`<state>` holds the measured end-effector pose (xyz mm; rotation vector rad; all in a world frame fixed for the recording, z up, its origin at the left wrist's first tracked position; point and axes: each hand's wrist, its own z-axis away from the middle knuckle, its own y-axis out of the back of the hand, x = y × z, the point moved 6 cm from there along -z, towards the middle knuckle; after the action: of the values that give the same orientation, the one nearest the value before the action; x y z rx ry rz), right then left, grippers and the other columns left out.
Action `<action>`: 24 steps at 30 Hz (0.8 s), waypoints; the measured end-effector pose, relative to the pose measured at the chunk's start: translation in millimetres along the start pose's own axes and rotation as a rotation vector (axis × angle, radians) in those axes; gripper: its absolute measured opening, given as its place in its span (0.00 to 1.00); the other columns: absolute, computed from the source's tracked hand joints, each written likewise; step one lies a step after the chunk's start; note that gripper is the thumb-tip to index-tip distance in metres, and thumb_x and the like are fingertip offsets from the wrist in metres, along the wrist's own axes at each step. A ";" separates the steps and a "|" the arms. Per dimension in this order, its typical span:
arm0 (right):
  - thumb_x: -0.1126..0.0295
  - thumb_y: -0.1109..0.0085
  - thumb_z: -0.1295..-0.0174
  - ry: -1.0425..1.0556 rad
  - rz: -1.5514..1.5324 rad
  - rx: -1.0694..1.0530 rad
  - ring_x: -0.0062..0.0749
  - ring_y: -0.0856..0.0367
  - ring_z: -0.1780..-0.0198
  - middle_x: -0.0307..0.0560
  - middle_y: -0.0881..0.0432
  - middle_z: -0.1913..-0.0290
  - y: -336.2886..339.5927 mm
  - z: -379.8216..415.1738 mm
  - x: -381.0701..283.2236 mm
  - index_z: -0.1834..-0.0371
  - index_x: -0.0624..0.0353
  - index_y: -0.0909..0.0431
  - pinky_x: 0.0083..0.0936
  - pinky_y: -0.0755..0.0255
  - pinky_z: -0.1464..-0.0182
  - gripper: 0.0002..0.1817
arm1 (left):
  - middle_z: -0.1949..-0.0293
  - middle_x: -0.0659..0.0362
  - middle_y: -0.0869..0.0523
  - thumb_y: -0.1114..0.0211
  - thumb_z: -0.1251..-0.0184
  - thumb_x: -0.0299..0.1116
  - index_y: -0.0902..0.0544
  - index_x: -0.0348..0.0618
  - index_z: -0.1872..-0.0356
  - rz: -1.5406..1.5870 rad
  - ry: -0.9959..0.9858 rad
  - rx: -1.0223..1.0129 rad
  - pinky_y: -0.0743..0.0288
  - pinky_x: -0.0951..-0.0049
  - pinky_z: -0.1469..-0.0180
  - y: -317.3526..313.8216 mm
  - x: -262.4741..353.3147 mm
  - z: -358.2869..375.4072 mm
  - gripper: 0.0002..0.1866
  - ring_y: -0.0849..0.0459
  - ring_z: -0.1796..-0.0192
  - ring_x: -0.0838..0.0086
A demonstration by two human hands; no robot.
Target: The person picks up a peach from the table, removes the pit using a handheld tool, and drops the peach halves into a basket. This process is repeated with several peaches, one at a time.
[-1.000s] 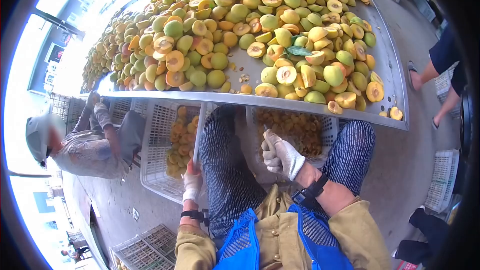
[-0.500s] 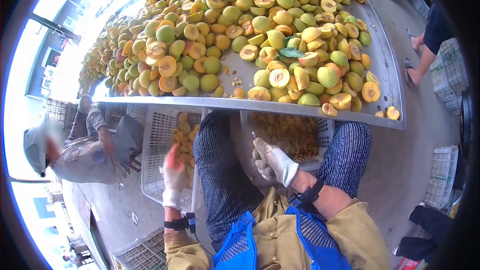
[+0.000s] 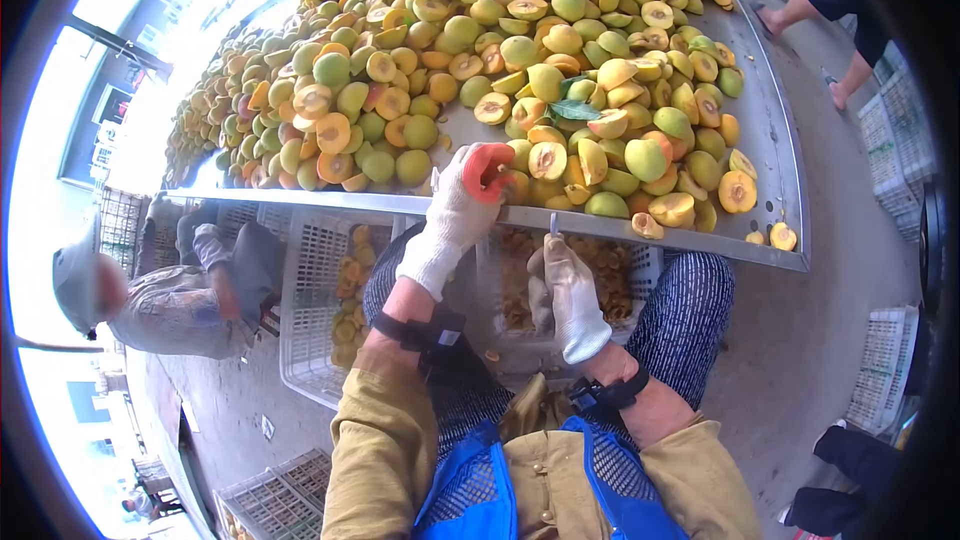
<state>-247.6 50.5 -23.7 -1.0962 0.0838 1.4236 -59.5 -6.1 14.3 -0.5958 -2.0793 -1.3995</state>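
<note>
Centrally in the frame, the left hand, in a white glove with red fingertips, reaches over the near rim of the long metal table, fingers curled toward a halved yellow peach, though whether they grip it is unclear. Just below the rim, the white-gloved right hand is closed around a small knife, blade up, above a white plastic crate of pits.

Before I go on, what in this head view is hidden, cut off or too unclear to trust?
- Left hand: reaches among the fruit at the metal table edge; whether it grips one is hidden by its own glove.
- Right hand: closed on a knife; only the tip shows.
- Crate of cut pieces: mostly hidden under the table and behind both hands.
- Person at left: hands hidden by the table.
- Picture corners: blacked out by the lens rim.
</note>
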 end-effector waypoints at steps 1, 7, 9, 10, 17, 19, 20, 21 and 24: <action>0.47 0.48 0.21 0.090 0.064 0.017 0.17 0.34 0.84 0.33 0.28 0.79 1.2 -4.1 -7.2 0.58 0.56 0.25 0.20 0.40 0.83 0.22 | 0.53 0.57 0.12 0.32 0.33 0.19 0.17 0.41 0.45 0.038 -0.033 0.027 0.16 0.72 0.51 11.7 12.9 5.0 0.16 0.10 0.53 0.71; 0.62 0.39 0.23 0.541 0.269 0.208 0.14 0.37 0.82 0.31 0.27 0.76 12.0 -33.3 -18.3 0.56 0.57 0.27 0.21 0.40 0.81 0.11 | 0.55 0.62 0.11 0.32 0.31 0.17 0.16 0.41 0.44 0.404 0.185 0.032 0.17 0.77 0.60 4.3 20.6 34.1 0.16 0.13 0.59 0.82; 0.63 0.37 0.25 0.509 0.250 0.237 0.14 0.36 0.82 0.31 0.27 0.76 14.8 -34.9 -23.8 0.56 0.56 0.27 0.20 0.40 0.81 0.11 | 0.55 0.62 0.11 0.32 0.32 0.17 0.17 0.41 0.44 0.477 0.246 0.036 0.18 0.78 0.60 1.1 24.2 37.5 0.17 0.14 0.60 0.82; 0.63 0.37 0.25 0.436 0.231 0.235 0.14 0.35 0.82 0.31 0.27 0.76 14.1 -29.0 -27.6 0.56 0.56 0.27 0.19 0.40 0.81 0.11 | 0.53 0.61 0.12 0.32 0.31 0.19 0.17 0.41 0.41 0.431 0.215 -0.002 0.19 0.79 0.60 2.9 34.7 40.6 0.19 0.15 0.60 0.81; 0.64 0.34 0.27 0.485 0.267 0.179 0.14 0.32 0.83 0.32 0.26 0.77 18.0 -33.0 -37.9 0.56 0.56 0.27 0.19 0.39 0.82 0.11 | 0.45 0.60 0.15 0.35 0.29 0.22 0.20 0.42 0.33 0.712 0.381 -0.031 0.15 0.76 0.55 -6.9 39.0 52.9 0.23 0.16 0.51 0.80; 0.63 0.33 0.28 0.490 0.326 0.201 0.15 0.32 0.83 0.32 0.26 0.77 18.9 -32.4 -39.9 0.56 0.56 0.27 0.19 0.39 0.83 0.12 | 0.45 0.60 0.15 0.36 0.29 0.22 0.20 0.43 0.32 0.734 0.419 -0.031 0.14 0.75 0.53 -9.1 42.1 57.1 0.24 0.16 0.50 0.79; 0.63 0.33 0.28 0.441 0.321 0.220 0.15 0.32 0.83 0.32 0.26 0.77 19.8 -30.3 -43.0 0.56 0.56 0.26 0.19 0.39 0.83 0.12 | 0.45 0.60 0.15 0.35 0.29 0.23 0.20 0.43 0.32 0.726 0.411 -0.037 0.14 0.75 0.54 -8.7 43.6 57.7 0.24 0.16 0.50 0.79; 0.63 0.32 0.29 0.394 0.316 0.238 0.16 0.32 0.83 0.32 0.27 0.77 19.2 -27.0 -46.9 0.56 0.56 0.26 0.19 0.39 0.83 0.13 | 0.45 0.60 0.15 0.35 0.29 0.23 0.20 0.43 0.32 0.718 0.402 -0.044 0.14 0.75 0.54 -8.2 45.0 57.8 0.24 0.16 0.50 0.79; 0.63 0.31 0.30 0.320 0.167 0.188 0.16 0.32 0.84 0.32 0.26 0.77 16.1 -17.9 -52.0 0.56 0.56 0.26 0.19 0.38 0.82 0.13 | 0.43 0.60 0.15 0.32 0.28 0.26 0.20 0.42 0.32 0.743 0.406 -0.052 0.15 0.74 0.50 -2.7 59.2 56.0 0.24 0.17 0.49 0.79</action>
<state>-262.8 -2.7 -9.1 -1.1715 0.5385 1.3450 -116.6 48.4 35.0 -0.8990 -1.2994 -1.0201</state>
